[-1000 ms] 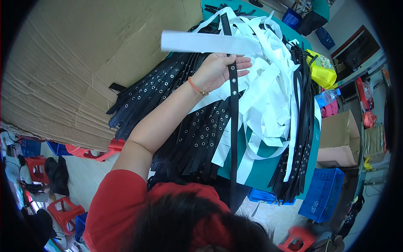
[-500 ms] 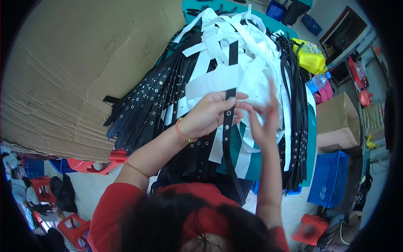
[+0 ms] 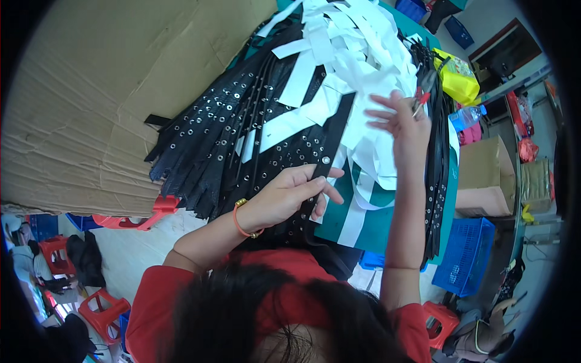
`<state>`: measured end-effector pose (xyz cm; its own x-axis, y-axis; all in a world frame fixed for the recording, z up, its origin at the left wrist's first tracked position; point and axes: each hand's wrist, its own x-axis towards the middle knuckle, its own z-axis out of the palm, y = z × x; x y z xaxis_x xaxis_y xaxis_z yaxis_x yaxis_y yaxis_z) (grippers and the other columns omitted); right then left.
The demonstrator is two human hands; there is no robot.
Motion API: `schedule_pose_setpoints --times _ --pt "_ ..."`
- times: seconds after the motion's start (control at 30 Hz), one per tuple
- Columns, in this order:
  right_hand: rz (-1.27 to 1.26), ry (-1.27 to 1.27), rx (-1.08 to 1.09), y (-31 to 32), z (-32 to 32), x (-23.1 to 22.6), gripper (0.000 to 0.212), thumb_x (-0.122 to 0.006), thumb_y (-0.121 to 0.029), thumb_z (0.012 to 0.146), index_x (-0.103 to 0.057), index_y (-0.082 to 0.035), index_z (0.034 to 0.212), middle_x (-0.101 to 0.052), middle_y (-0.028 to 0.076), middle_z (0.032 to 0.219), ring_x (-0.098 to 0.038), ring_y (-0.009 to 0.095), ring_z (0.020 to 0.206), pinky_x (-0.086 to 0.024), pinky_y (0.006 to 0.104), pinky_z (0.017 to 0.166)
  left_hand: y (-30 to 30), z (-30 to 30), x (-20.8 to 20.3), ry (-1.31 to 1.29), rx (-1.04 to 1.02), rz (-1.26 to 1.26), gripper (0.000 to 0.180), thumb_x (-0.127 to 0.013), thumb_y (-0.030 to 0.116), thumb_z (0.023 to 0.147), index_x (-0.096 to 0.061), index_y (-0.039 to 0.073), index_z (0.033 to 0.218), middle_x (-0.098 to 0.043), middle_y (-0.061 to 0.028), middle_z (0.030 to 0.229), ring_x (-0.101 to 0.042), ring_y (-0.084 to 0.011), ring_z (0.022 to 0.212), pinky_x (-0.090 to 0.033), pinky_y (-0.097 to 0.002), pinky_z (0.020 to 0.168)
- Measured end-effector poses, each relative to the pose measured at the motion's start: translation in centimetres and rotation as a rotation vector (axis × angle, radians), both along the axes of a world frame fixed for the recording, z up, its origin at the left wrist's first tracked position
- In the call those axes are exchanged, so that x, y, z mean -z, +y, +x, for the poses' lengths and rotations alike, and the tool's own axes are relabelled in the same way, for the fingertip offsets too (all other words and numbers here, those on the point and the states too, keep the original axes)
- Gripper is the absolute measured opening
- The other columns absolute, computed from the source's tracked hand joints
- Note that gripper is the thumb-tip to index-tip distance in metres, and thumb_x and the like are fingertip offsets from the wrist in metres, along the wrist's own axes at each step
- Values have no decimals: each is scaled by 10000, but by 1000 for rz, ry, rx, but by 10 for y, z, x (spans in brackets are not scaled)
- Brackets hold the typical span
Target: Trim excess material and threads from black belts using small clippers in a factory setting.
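My left hand [image 3: 293, 192] is closed on a black strap [image 3: 340, 121] with metal eyelets, the thumb pressing on it. The strap's free end points up and away over the pile, and its lower part hangs toward my body. My right hand [image 3: 404, 124] is raised over white strips [image 3: 378, 66], fingers spread and slightly blurred. Small red-handled snips [image 3: 420, 100] with dark blades sit against that hand; how they are gripped is partly hidden. Left of the strap lie many black eyelet straps [image 3: 224, 127], with several white strips across them.
The green table [image 3: 378, 227] carries the pile. A large cardboard sheet [image 3: 115, 109] stands at left. At right are a yellow bag [image 3: 458, 81], a water bottle [image 3: 467, 117], a cardboard box [image 3: 484, 169] and a blue crate [image 3: 466, 254]. Red stools [image 3: 103, 314] stand behind.
My right hand has moved up and right, away from the left hand. My left hand has come nearer my body with the strap, now tilted. The white strip just beyond my left hand has shifted.
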<state>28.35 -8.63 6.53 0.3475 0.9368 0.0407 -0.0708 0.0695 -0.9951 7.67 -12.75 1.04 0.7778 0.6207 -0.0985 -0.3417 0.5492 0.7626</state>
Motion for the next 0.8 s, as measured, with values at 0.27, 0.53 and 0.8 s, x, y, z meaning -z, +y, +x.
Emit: schedule_pose_setpoints --times 0.27,0.53,0.8 --pt "1 -74 -94 -67 11 0 339 -614 15 781 -332 -124 655 -634 124 725 -620 134 634 -445 214 491 -25 44 -12 63 -109 135 486 -535 80 867 -291 -18 1276 -579 -89 820 -551 -99 547 -455 -202 462" --pt "-75 -90 -200 -118 41 -30 307 -502 -251 902 -396 -68 679 -448 4 575 -411 72 481 -271 192 427 -17 57 -37 -17 -148 257 531 -565 3 819 -321 20 1290 -571 -85 929 -571 -83 640 -411 -154 407" --pt "1 -998 -140 -163 24 -38 189 -615 -175 818 -501 -24 805 -426 -13 569 -333 31 501 -244 199 451 -13 60 -30 37 -137 418 309 -585 32 822 -553 4 1128 -614 -102 981 -526 -36 606 -381 -142 404"
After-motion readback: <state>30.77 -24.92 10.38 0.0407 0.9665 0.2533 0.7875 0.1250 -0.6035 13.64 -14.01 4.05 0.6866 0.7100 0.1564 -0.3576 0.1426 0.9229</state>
